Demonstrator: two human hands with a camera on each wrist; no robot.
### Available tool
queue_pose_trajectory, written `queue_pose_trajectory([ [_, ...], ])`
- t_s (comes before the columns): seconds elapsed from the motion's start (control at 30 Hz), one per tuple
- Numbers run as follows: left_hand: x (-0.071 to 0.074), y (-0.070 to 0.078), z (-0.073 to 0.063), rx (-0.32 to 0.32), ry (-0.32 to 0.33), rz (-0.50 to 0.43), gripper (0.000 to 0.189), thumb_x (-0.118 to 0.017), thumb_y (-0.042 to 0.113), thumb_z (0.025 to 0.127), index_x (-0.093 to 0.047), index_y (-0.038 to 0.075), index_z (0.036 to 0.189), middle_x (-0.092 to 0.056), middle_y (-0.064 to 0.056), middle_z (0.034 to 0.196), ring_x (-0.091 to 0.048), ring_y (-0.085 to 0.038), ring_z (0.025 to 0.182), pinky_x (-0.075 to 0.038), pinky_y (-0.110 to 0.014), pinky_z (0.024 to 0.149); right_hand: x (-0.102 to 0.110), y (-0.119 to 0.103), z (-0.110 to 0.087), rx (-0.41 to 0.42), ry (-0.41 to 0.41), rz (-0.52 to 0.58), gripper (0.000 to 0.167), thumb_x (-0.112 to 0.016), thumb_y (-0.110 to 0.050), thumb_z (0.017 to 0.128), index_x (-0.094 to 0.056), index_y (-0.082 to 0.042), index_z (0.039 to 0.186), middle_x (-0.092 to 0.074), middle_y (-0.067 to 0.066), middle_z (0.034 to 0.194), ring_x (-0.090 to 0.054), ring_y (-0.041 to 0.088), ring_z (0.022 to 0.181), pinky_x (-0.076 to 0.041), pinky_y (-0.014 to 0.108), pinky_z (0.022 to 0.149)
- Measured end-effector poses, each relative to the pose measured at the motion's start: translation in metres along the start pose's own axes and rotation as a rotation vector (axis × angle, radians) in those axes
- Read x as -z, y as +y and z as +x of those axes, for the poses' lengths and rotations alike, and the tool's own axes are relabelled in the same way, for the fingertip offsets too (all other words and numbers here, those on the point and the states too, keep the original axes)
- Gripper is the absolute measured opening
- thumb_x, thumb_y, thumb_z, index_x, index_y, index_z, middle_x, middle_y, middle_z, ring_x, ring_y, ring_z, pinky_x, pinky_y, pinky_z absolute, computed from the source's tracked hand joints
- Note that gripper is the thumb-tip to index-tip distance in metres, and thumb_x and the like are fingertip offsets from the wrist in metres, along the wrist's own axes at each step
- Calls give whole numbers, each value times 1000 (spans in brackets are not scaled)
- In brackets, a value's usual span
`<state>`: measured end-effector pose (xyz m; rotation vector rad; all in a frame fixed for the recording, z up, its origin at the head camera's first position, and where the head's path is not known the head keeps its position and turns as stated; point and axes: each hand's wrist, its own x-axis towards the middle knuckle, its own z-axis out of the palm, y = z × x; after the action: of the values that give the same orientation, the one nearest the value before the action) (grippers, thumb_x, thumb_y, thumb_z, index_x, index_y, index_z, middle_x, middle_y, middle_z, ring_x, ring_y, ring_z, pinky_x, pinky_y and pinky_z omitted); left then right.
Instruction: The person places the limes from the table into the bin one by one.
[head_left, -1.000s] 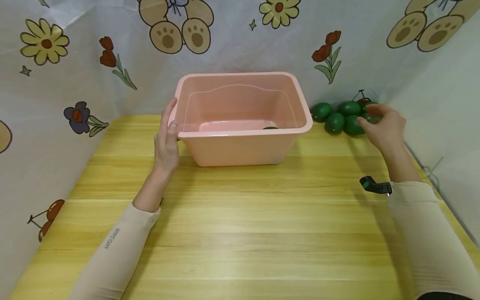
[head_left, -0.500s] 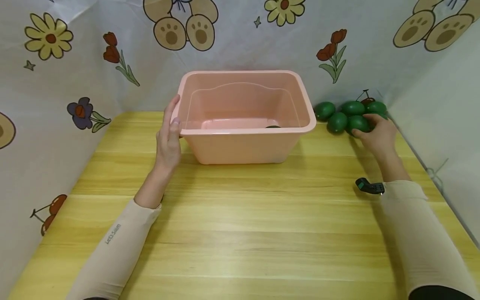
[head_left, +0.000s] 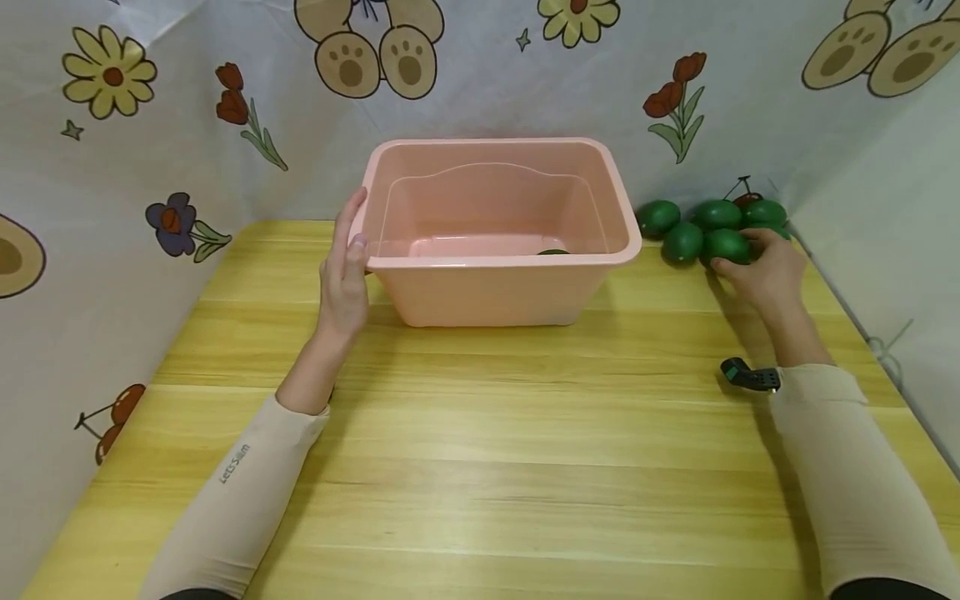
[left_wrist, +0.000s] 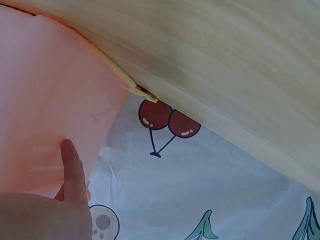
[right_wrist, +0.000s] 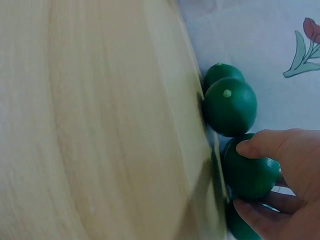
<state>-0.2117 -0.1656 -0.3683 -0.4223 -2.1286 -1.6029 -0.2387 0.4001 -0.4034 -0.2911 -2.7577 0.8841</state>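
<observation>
A pink plastic tub (head_left: 480,292) stands on the wooden table, part of a green fruit (head_left: 553,252) showing inside it. My left hand (head_left: 345,279) rests against the tub's left side near the rim, its visible fingers fairly straight; in the left wrist view a finger (left_wrist: 72,167) lies along the outer wall. At the table's back right, my right hand (head_left: 772,271) holds a dark green lime (head_left: 726,246) between thumb and fingers. In the right wrist view the thumb presses the held lime (right_wrist: 250,172) while a finger passes beside another lime (right_wrist: 240,225).
Several more limes (head_left: 682,243) cluster beside the held one, along the back edge of the table (head_left: 525,467). Behind hangs a white cloth (head_left: 480,108) printed with flowers and paws. A pale wall or sheet (head_left: 892,225) borders the right side.
My right hand has come down onto the front lime and closed its fingers round it. My left hand stays at the tub's side. The whole view has shifted slightly.
</observation>
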Motion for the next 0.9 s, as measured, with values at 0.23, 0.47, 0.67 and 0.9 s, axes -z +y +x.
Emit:
queue_pose_trajectory([
  [0.23,-3,15,-3,16,-3,3,63,-32,37,98,-38,18,157,-50,-12,152,-56,-34,124,-50,-26,86,15,-12,-7,13,37,33,74,-67,-34,94,-41,4,151,-50,37,136,-40,55,128,-13,65,114],
  [0.47,1,3,0,47,5,29,63,-31,44,96,-38,31,157,-53,-2,150,-60,-23,120,-52,-27,85,30,-36,-8,48,78,30,72,-66,-36,94,-42,-3,153,-52,31,143,-46,51,126,-8,60,115],
  [0.67,5,5,0,53,22,23,64,-31,43,95,-39,27,157,-52,-4,151,-60,-24,119,-51,-25,83,38,-59,-11,84,95,19,69,-67,-38,93,-46,-10,152,-56,27,141,-56,40,120,-12,52,117],
  [0.9,-3,9,-2,50,-8,-3,63,-32,39,97,-38,23,158,-54,-11,148,-61,-25,117,-51,-27,85,51,-79,-31,52,99,49,68,-68,-42,91,-48,-22,153,-55,17,146,-64,17,111,-48,18,94],
])
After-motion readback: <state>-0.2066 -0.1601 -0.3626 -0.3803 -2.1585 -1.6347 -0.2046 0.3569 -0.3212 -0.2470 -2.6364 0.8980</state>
